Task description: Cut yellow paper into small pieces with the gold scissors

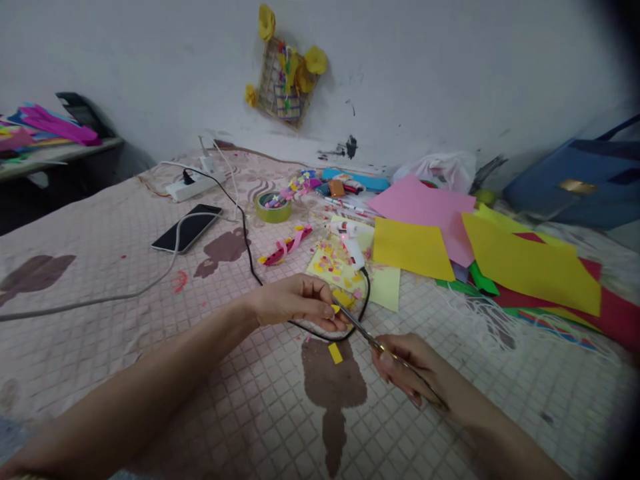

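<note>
My left hand [300,301] pinches a small yellow piece [335,309] between thumb and fingers. In my right hand [407,368] are scissors [367,335], their blades pointing up and left to the edge of that piece. Whether the blades are apart is too small to tell. Just below my left fingers a yellow paper strip [335,353] lies on the patterned cloth. Beyond the hands, a white glue gun [353,248] with a small red light rests on pale yellow paper [386,288] scattered with yellow and pink scraps. A pink-and-red craft piece [287,247] lies left of it.
The glue gun's black cord [251,263] loops behind my left hand to a white power strip [196,185]. A phone [187,229] and tape roll [273,207] lie at left. Yellow sheets [413,248], a pink sheet [425,207] and white string [493,327] spread right.
</note>
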`<state>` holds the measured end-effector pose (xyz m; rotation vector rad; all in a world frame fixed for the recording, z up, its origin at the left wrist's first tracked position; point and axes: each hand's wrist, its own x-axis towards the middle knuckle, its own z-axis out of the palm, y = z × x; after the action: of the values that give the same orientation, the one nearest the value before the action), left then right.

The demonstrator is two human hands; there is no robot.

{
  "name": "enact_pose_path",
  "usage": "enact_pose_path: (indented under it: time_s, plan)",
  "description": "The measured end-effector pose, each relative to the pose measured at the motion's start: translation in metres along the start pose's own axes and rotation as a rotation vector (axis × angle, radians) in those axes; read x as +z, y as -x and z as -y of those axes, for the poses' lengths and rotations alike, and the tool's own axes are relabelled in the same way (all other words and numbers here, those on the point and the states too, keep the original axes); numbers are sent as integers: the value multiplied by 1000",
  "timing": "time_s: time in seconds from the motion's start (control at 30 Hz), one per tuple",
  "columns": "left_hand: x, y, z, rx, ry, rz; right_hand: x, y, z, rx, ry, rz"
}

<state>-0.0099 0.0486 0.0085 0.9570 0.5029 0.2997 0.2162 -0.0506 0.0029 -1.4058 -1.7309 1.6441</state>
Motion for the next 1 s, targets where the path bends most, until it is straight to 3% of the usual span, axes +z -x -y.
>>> enact_pose_path:
  time_s: [1.0]
  plan:
    - [-1, 0, 1, 13, -28, 13, -1, 2, 10, 10, 44, 10]
